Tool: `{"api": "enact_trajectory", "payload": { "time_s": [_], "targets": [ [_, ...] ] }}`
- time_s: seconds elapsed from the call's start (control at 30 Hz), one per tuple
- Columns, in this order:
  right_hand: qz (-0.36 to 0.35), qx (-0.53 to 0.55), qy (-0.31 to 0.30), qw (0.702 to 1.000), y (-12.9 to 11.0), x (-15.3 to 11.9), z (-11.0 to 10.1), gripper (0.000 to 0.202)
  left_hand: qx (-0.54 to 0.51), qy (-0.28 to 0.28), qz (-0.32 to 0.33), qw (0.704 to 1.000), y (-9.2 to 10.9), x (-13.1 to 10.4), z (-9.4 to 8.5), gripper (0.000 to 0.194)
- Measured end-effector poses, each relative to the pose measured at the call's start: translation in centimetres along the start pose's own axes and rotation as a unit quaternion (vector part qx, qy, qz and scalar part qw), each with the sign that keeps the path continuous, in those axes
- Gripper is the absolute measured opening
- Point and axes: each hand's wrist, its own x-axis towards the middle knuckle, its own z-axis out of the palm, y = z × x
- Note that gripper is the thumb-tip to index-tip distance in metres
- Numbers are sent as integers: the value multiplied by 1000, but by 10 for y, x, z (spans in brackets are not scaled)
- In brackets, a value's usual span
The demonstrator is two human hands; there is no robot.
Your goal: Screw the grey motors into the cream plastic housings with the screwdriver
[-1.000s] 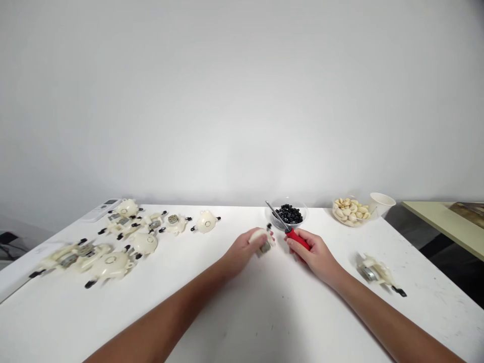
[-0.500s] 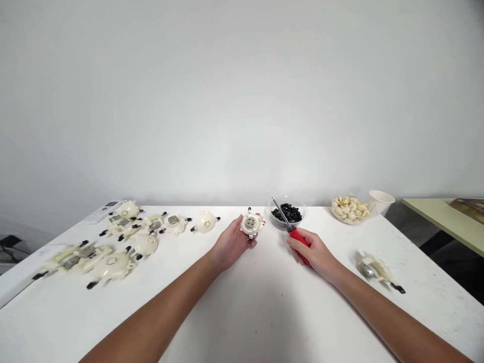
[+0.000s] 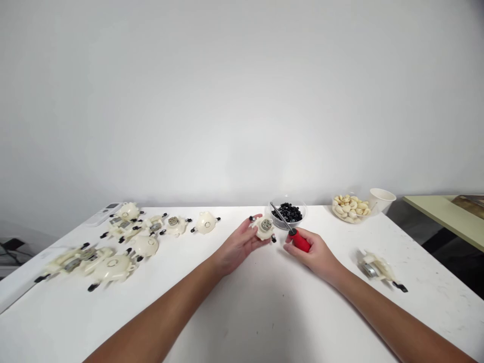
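Observation:
Between the fingers of my left hand (image 3: 238, 246) is a cream plastic motor housing (image 3: 263, 228) with a round grey centre and black-tipped ends. My right hand (image 3: 312, 252) is wrapped round the red handle of a screwdriver (image 3: 300, 240). Its metal shaft slants up and left, in front of a clear bowl of small black parts (image 3: 288, 214). A small gap lies between the housing and the screwdriver. Right of my right hand, another cream housing (image 3: 376, 268) with a silver motor and a black end lies on the table.
Several similar cream housings (image 3: 113, 267) are spread over the left of the white table (image 3: 242, 312). At the back right stand a clear bowl of cream-coloured pieces (image 3: 351, 208) and a white cup (image 3: 381, 199). A white device (image 3: 104, 214) lies at the back left.
My left hand has shifted right with the housing and turned it, so its black ends now lie on a slant. The screwdriver remains in my right hand, its tip slightly lower.

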Motion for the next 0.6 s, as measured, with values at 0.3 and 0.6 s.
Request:
{"api": "enact_trajectory", "payload": {
  "time_s": [0.3, 0.6],
  "targets": [
    [-50, -65, 34, 996, -6, -3, 5, 31, 25, -29, -41, 998, -6, -6, 7, 60],
    [-60, -60, 7, 996, -6, -3, 4, 28, 39, -38, -41, 998, -3, -6, 8, 57]
  ]
}}
